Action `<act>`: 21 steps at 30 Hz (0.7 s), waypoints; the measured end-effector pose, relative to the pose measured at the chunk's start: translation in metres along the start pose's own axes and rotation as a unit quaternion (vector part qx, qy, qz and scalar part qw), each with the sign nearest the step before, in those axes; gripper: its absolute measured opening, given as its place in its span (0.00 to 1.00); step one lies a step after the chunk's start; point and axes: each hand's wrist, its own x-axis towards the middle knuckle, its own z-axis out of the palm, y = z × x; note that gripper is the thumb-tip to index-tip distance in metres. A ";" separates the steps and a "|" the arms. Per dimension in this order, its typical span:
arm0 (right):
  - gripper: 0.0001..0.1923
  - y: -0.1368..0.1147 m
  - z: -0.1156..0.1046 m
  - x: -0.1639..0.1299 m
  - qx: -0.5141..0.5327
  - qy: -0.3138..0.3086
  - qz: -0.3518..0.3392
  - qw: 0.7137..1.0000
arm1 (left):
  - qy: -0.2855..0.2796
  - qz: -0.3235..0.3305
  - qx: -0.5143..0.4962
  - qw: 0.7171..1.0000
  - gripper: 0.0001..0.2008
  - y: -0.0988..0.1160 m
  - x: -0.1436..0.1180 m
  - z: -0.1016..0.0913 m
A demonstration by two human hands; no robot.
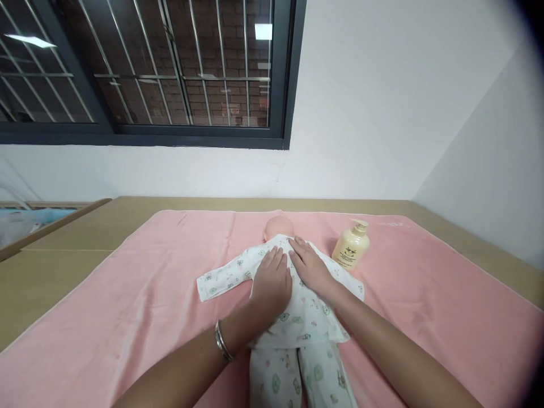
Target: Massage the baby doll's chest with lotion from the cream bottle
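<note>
A baby doll lies on a pink cloth (pixel 170 317), its round head (pixel 279 226) toward the wall and its face not visible. It is dressed in a white long-sleeved top (pixel 297 323) with a small green print and matching trousers (pixel 278 377). My left hand (pixel 272 280) rests flat on the upper part of the top, fingers stretched toward the head. Beside it my right hand (pixel 312 266) also lies flat on the top, near the shoulder. Neither hand grips anything. A silver bangle (pixel 223 340) circles my left wrist.
A pale yellow pump bottle (pixel 351 246) stands on the cloth right of the doll. The cloth covers a wooden table (pixel 97 238) against a white wall (pixel 361 113). A barred window (pixel 191 62) is above. At far left, a wooden-edged bed or crib (pixel 38 221) partly shows.
</note>
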 end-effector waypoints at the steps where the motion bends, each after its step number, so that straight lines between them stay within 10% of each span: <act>1: 0.26 0.001 0.001 0.001 -0.003 0.003 0.007 1.000 | 0.000 0.001 -0.001 1.000 0.20 0.001 -0.001 0.000; 9: 0.27 -0.042 0.013 -0.036 -0.121 0.007 -0.028 0.992 | -0.052 -0.171 -0.078 0.981 0.23 -0.028 0.025 0.002; 21: 0.32 -0.014 0.003 -0.008 -0.036 -0.026 0.002 0.999 | -0.024 -0.154 -0.074 0.985 0.23 -0.029 0.022 0.009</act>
